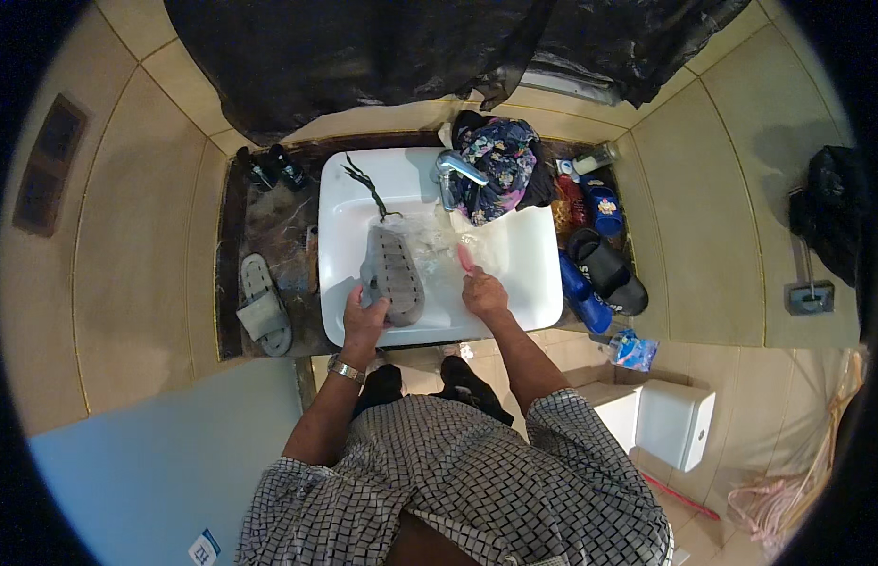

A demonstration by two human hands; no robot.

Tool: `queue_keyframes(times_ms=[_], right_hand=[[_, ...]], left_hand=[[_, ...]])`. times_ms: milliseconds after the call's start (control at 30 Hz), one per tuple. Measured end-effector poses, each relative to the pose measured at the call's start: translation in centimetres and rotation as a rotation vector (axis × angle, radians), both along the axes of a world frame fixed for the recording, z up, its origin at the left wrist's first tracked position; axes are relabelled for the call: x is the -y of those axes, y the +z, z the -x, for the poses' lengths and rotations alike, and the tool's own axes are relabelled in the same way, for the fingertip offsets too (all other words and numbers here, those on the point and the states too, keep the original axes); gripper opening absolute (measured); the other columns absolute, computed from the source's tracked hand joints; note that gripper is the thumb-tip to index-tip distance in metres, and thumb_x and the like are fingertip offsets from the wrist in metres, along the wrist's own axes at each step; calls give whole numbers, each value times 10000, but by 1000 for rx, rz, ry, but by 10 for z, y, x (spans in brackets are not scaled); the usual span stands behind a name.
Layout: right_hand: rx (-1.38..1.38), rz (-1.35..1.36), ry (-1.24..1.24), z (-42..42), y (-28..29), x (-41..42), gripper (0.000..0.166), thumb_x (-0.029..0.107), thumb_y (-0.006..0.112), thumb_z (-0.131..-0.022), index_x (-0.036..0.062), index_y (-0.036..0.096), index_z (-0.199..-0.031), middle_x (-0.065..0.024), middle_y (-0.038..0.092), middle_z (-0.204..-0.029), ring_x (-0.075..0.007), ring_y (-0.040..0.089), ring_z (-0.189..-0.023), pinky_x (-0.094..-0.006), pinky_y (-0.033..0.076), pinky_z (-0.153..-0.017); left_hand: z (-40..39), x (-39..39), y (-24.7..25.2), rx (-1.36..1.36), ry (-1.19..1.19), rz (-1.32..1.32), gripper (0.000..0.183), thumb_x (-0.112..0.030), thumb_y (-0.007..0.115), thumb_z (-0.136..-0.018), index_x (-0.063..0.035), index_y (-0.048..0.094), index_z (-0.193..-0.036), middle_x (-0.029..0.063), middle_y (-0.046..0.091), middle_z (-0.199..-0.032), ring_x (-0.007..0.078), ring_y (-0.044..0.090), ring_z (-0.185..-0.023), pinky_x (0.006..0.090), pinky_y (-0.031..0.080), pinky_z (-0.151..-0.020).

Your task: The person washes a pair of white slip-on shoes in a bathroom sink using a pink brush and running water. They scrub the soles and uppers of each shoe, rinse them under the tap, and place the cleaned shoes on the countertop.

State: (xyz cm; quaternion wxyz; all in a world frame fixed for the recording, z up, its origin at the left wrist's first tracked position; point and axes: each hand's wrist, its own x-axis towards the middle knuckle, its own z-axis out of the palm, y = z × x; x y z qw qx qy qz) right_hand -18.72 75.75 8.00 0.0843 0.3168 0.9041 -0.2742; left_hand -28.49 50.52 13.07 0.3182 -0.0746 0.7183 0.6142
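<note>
A white washbasin (pixel 439 336) holds sudsy water under a chrome faucet (pixel 461 168). At the basin's left side, my left hand (pixel 365 318) grips the near end of a grey slide sandal (pixel 396 279), whose sole faces up and looks wet. On the right, my right hand (pixel 485 293) is closed around a pink brush (pixel 465 257), held down at the water, apart from the sandal; its bristles are not clearly seen. A matching grey sandal (pixel 263 304) lies on the dark counter to the left. A green plant sprig (pixel 368 185) rests at the basin's back left.
Floral cloth (pixel 501 166) is heaped behind the faucet. Black slides (pixel 609 272), blue slippers (pixel 584 293) and a jar (pixel 596 157) crowd the right counter. Two dark bottles (pixel 289 170) stand at the back left. A white toilet (pixel 672 424) is below right.
</note>
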Motion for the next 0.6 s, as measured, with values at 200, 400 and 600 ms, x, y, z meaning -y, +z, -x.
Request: queue_keyframes(times_ms=[200,400,600], right_hand=[[-378,159,319,7,18,23,373,299,495,-1024,57,612,-1282,-213,723,-1043,-406,695,-981,-486,559,-876],[-86,310,390,-13,52,35,381,292,507,-1027,67,587,-1324,-262,696,-1081,-438,691,-951,-543,550,-855],[-15,191,462,-6,63,32,353,259,501,-1019,77,558,-1317,-253,711,-988,-457,693,-905,-585,542,-819]], left_hand=[[-15,-17,-10,-15,12,168,915,-223,808,-819,105,307,-1511,227,711,-1063,235,705,-851,348,577,-640],[-14,-40,-23,-577,-331,761,724,-375,823,-774,49,585,-1310,244,696,-1150,388,641,-1121,475,503,-981],[-36,-43,-33,-682,-344,830,622,-371,748,-848,24,579,-1299,203,688,-1124,382,632,-1087,582,370,-1087]])
